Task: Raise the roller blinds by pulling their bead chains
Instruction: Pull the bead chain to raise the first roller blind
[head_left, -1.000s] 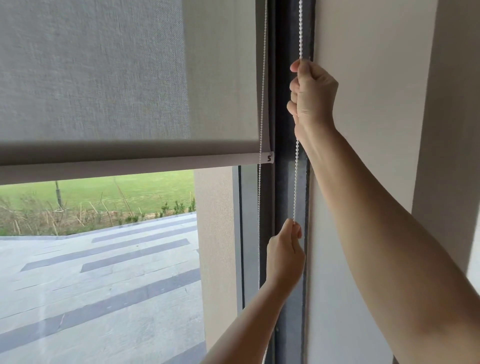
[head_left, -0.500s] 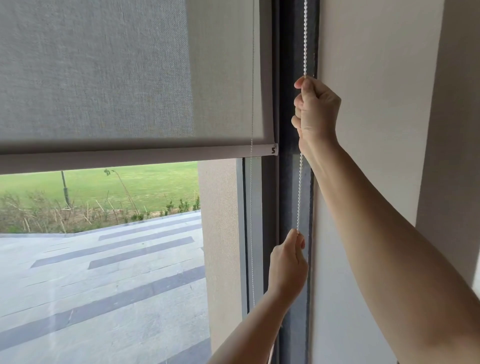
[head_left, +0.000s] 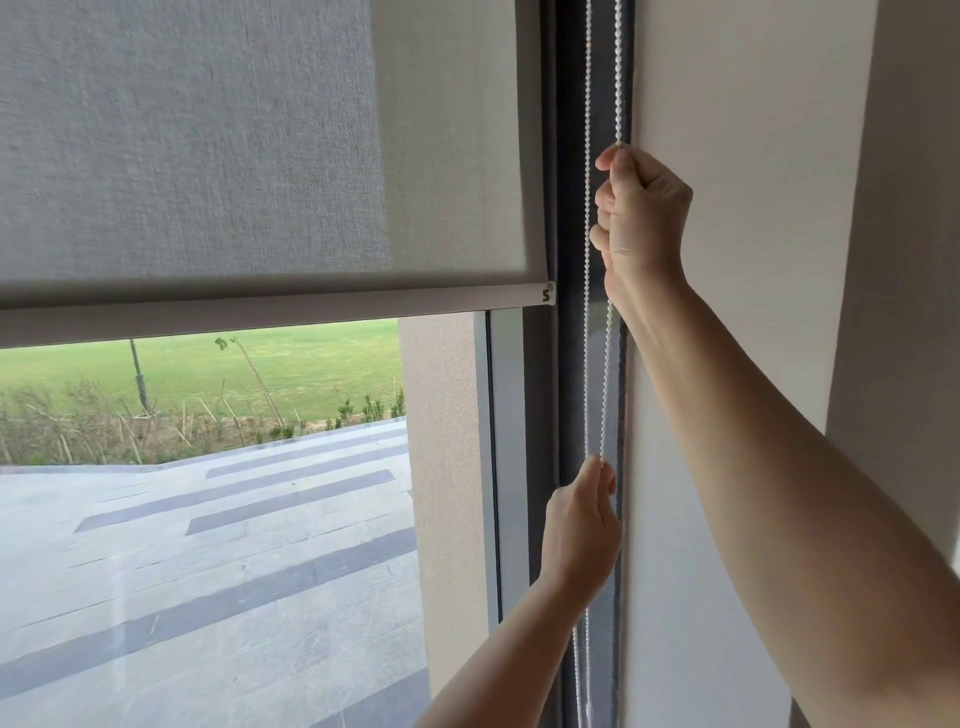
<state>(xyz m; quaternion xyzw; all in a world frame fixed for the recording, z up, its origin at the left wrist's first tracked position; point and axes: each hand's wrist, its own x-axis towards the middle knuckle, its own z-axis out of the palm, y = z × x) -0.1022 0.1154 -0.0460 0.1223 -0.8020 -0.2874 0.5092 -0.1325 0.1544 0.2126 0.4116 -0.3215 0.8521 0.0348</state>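
Note:
A grey roller blind (head_left: 234, 156) covers the upper part of the window, its bottom bar (head_left: 260, 312) hanging a little above mid-height. A white bead chain (head_left: 608, 374) runs down the dark frame at the blind's right edge as two strands. My right hand (head_left: 641, 218) is closed on the right strand, up beside the wall. Lower down, my left hand (head_left: 582, 530) pinches the same strand between thumb and fingers. The other strand (head_left: 587, 156) hangs free just left of both hands.
A dark window frame (head_left: 566, 364) stands right of the glass. A beige wall (head_left: 753, 208) and a pillar edge (head_left: 909, 260) lie to the right. Through the glass (head_left: 208, 519) I see paved ground, shrubs and grass.
Both hands have slid down the chain strand. The blind's bottom bar sits slightly higher against the view outside, and the free strand has swung right, close to the held one.

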